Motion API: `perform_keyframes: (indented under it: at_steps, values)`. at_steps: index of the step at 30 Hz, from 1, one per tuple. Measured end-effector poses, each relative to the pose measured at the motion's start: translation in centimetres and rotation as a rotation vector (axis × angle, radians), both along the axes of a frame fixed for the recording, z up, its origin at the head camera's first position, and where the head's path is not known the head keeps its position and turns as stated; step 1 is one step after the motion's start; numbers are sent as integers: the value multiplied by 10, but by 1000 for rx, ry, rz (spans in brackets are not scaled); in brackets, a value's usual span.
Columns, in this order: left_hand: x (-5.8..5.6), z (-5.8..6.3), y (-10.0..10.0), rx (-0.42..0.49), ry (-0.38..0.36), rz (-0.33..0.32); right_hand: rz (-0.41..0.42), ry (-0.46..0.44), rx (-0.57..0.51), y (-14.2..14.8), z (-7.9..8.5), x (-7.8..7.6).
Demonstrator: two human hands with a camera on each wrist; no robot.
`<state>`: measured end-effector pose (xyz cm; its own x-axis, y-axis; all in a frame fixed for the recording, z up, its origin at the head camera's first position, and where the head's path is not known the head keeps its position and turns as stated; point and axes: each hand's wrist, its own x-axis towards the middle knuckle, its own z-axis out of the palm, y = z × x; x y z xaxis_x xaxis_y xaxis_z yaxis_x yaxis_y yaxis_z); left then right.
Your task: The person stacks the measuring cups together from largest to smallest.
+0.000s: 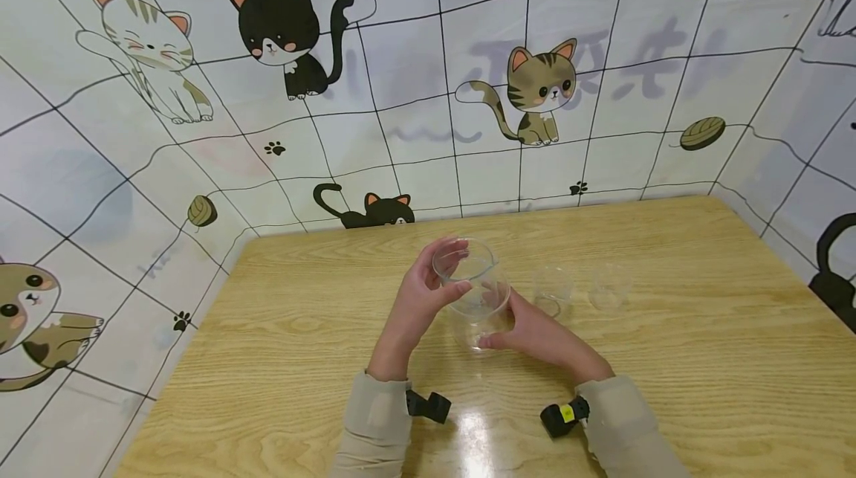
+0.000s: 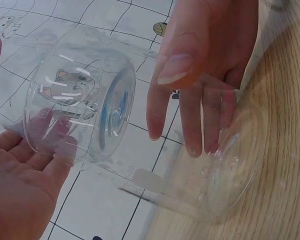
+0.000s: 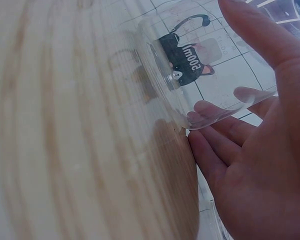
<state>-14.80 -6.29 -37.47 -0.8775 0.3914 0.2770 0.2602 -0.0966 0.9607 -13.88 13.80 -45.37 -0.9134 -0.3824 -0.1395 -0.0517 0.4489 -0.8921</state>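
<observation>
My left hand [image 1: 420,292] grips a smaller clear glass beaker [image 1: 466,261] round its side, thumb in front. The small beaker is tilted, and its base overlaps the mouth of a larger clear beaker [image 1: 478,333] below it. In the left wrist view, printed marks show on the small beaker [image 2: 80,95]. My right hand [image 1: 535,329] holds the larger beaker low on its wall, with the thumb on the near side and the fingers round the far side. A mirrored "500ml" print shows through the large beaker [image 3: 190,62] in the right wrist view, where its base is close to the tabletop.
Two more clear glass vessels, one near [image 1: 553,288] and one farther right [image 1: 610,288], stand on the wooden table [image 1: 301,359] to the right of my hands. A white cat-patterned sheet [image 1: 414,128] rises behind the table and along both sides.
</observation>
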Motion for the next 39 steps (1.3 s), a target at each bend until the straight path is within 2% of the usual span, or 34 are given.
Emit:
perform_keyframes:
  at_steps: [3, 6, 9, 13, 18, 24, 39]
  values:
    - [-4, -7, 0, 0, -7, 1, -5, -9, -10, -2, 7, 3]
    - [-8, -15, -1, -5, -8, 13, -9, -20, -3, -4, 23, 10]
    - [-10, -18, -1, -9, -6, 24, -10, -14, 4, -3, 19, 8]
    - [-10, -17, -1, -27, -18, 27, -3, 3, -2, 1, -1, -1]
    - [-6, -10, -1, -43, -37, 14, -4, 2, 2, 1, -2, 0]
    - [2, 2, 1, -57, -22, 21, -16, 3, 6, 1, -5, -1]
    - [3, 2, 1, -56, -12, 10, 2, 20, 9, 1, -4, -1]
